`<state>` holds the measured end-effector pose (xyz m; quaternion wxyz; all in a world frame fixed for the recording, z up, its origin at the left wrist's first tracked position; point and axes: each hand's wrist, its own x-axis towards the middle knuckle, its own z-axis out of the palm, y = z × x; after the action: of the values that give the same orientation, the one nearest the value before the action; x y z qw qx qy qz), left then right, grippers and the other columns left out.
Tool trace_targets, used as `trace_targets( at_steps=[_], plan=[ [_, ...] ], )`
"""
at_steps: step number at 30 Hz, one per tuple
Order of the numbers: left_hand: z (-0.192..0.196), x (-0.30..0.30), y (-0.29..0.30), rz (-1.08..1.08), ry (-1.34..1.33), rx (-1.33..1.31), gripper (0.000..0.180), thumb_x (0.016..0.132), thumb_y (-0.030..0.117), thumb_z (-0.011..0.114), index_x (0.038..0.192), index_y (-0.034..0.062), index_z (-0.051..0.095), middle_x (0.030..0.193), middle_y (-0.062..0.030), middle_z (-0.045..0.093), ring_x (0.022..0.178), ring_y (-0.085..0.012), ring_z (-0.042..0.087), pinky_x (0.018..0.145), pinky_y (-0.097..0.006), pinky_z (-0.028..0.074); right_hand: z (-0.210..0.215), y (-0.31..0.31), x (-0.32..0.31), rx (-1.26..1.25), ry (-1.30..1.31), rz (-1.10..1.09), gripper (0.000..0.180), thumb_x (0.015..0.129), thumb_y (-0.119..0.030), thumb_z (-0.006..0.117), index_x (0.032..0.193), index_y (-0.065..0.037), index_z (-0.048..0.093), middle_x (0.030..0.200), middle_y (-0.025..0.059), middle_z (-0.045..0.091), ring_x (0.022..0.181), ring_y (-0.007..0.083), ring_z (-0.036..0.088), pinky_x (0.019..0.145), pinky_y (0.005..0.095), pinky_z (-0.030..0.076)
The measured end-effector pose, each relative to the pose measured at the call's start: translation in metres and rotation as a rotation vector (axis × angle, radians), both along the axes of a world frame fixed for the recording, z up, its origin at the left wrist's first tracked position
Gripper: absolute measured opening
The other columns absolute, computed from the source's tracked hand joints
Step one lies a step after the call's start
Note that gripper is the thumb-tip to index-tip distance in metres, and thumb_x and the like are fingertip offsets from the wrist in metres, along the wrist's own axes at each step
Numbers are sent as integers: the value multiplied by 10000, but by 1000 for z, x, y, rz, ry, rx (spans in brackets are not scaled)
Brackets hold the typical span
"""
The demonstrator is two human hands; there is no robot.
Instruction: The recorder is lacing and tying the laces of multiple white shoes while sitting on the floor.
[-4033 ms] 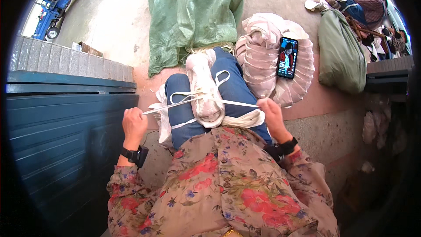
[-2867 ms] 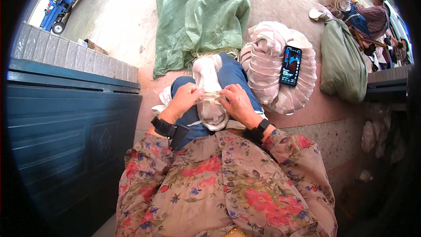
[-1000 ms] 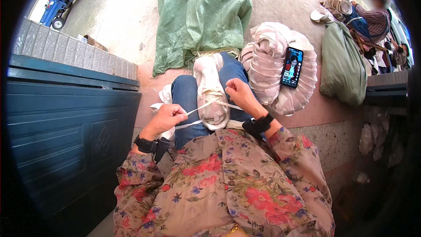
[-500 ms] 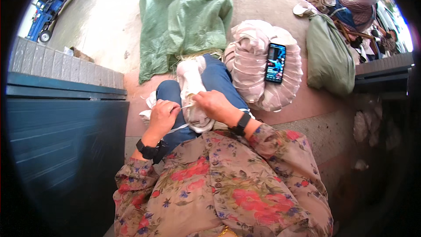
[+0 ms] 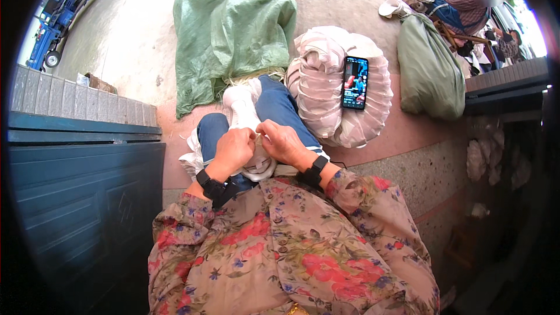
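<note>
A long white bundle of layered, shoe-like pieces [image 5: 238, 98] lies between my legs, on my lap. Over its near part my left hand [image 5: 234, 149] and my right hand [image 5: 282, 142] meet, fingertips almost touching. Both hands are closed in a pinch. The thin white strip seen stretched between them earlier is now mostly hidden by the fingers. Below the hands, the near end of the bundle [image 5: 258, 170] shows, pale and rounded.
A green sack [image 5: 233, 23] stands ahead of my knees. To the right, a large white bundle [image 5: 318, 90] carries a phone [image 5: 354, 83] with a lit screen. Farther right are an olive sack [image 5: 430, 73] and a seated person. A blue panel [image 5: 87, 198] borders my left.
My left hand has moved right and toward my right hand, closing the gap where the white strip was stretched. The whole view has shifted slightly.
</note>
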<state>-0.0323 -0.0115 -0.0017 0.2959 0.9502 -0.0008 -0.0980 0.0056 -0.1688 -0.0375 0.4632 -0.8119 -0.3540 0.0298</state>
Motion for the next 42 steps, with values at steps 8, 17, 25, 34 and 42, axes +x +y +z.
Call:
trace_targets(
  at_steps=[8, 17, 25, 34, 42],
  plan=[
    [6, 5, -18, -88, -159, 236, 108, 739, 125, 555, 722, 24, 589, 630, -160, 591, 620, -306, 601, 544, -390, 470, 3, 1, 5, 58, 211, -79, 166, 775, -32, 503, 938, -57, 484, 801, 166, 572, 701, 357, 571, 594, 409, 455],
    [6, 0, -12, -268, -517, 340, 88, 732, 92, 547, 693, 63, 474, 596, -72, 506, 588, -224, 552, 492, -326, 444, 4, 6, 25, 186, 847, 232, 122, 891, -84, 444, 964, -7, 504, 684, 54, 537, 566, 116, 501, 505, 260, 419],
    [3, -4, -7, -173, -484, 254, 43, 728, 77, 550, 747, 48, 524, 639, -98, 548, 627, -252, 568, 532, -350, 455, 1, 5, 28, 146, 833, 266, 146, 875, -93, 489, 988, -7, 523, 752, 37, 553, 604, 95, 491, 526, 251, 418],
    [5, -7, -6, -31, -411, 143, 95, 730, 95, 590, 794, 33, 557, 704, -115, 587, 682, -271, 577, 571, -371, 465, 0, 6, 29, 282, 1086, 261, 159, 851, -88, 546, 982, -3, 521, 755, 24, 549, 588, 72, 483, 491, 216, 398],
    [-6, -36, 26, -12, -309, 142, 99, 797, 135, 562, 831, 44, 542, 760, -121, 567, 762, -306, 505, 677, -412, 420, 2, 1, 30, 330, 1143, 248, 242, 804, -99, 603, 999, 13, 512, 727, 29, 583, 553, 49, 496, 463, 185, 395]
  ],
)
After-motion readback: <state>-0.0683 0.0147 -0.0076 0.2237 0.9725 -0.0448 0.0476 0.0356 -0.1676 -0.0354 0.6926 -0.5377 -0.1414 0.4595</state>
